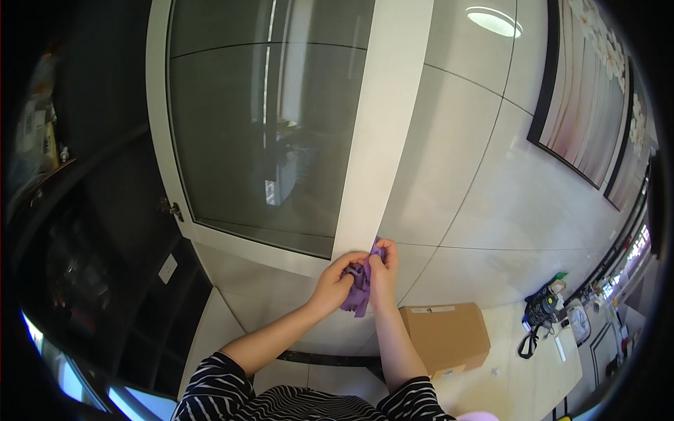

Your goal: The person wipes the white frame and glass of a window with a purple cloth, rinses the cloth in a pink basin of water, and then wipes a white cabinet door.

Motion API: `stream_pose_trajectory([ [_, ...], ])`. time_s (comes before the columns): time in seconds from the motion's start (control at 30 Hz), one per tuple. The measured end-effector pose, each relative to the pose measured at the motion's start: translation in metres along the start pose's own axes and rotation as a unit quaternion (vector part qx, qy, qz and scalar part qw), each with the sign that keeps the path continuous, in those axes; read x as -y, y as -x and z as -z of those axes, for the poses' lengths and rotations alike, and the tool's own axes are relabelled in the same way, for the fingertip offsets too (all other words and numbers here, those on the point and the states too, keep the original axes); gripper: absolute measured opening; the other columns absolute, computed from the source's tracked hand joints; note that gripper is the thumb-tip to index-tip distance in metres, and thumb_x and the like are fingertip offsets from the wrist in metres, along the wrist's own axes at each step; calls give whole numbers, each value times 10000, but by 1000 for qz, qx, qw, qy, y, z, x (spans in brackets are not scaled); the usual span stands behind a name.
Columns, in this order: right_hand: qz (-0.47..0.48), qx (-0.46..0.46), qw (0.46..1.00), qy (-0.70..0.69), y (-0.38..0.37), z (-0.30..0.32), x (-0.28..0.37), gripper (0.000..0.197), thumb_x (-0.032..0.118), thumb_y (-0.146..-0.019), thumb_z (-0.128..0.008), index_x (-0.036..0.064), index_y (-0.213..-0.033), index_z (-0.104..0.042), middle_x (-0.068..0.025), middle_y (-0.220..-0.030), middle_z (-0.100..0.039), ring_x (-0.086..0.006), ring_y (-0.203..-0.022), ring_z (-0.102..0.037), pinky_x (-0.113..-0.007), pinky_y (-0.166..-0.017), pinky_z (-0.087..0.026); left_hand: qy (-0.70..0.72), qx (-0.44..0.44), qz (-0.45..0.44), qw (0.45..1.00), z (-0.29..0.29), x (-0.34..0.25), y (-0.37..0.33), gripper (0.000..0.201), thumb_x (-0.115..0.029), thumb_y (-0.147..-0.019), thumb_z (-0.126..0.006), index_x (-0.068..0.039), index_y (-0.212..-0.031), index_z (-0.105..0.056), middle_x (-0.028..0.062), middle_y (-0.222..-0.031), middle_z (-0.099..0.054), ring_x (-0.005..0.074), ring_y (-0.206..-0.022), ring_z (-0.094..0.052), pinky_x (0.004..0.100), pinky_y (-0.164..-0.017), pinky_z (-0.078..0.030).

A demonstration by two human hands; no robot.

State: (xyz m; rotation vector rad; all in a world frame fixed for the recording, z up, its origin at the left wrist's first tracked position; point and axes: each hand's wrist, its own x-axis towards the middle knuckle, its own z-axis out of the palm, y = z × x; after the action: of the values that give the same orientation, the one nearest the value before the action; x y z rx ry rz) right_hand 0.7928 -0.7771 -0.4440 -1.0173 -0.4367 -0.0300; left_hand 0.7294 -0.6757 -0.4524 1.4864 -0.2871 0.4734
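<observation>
Both my hands meet at the lower right corner of a white-framed glass cabinet door (pixel 392 105), which stands swung out on its hinge. A crumpled purple cloth (pixel 359 289) is bunched between them and hangs down a little. My left hand (pixel 333 282) is closed on the cloth, its fingers partly hidden in the folds. My right hand (pixel 382 275) grips the cloth's upper part, with a bit of purple showing above the fingers. The hands are right by the door's bottom edge; whether they touch the frame I cannot tell.
Dark cabinet shelves (pixel 140 302) stand at the left, with a metal hinge (pixel 173 209) on the door. A cardboard box (pixel 446 338) sits on the pale table (pixel 519 382) at the lower right, near a dark bag (pixel 542 305). Framed pictures (pixel 579 98) hang on the tiled wall.
</observation>
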Motion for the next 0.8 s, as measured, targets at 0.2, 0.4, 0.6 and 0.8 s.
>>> stream_pose_trajectory([
  [0.2, 10, -35, 999, -1, -5, -7, -8, 240, -54, -813, -442, 70, -1013, -487, -6, -874, -503, -60, -724, -467, -196, -648, -407, 9, 28, 5, 1000, 11, 5, -9, 558, 145, -729, -342, -1, -1222, -559, 76, -1128, -595, 155, -1077, -547, 261, -978, -397],
  [0.4, 40, -59, 996, 49, -8, -5, -14, 228, -53, -829, -443, 77, -1008, -502, 5, -892, -519, -69, -755, -487, -202, -686, -419, 19, 63, 4, 998, 23, 8, -17, 559, 148, -732, -345, -5, -1227, -555, 88, -1131, -598, 168, -1084, -554, 269, -983, -402],
  [0.6, 37, -56, 996, 58, -15, -12, -16, 202, -30, -845, -455, 65, -1014, -511, -3, -897, -525, -68, -757, -486, -204, -684, -414, 27, 80, -3, 996, 31, 19, -31, 561, 153, -734, -345, -1, -1233, -551, 94, -1147, -597, 172, -1099, -552, 275, -994, -401],
  [0.8, 45, -70, 993, 78, -25, -10, -22, 185, -14, -853, -454, 58, -1014, -511, -4, -901, -527, -72, -765, -485, -209, -693, -415, 45, 93, 12, 995, 33, 20, -39, 565, 158, -731, -348, 5, -1233, -557, 91, -1164, -593, 170, -1106, -549, 276, -1000, -400],
])
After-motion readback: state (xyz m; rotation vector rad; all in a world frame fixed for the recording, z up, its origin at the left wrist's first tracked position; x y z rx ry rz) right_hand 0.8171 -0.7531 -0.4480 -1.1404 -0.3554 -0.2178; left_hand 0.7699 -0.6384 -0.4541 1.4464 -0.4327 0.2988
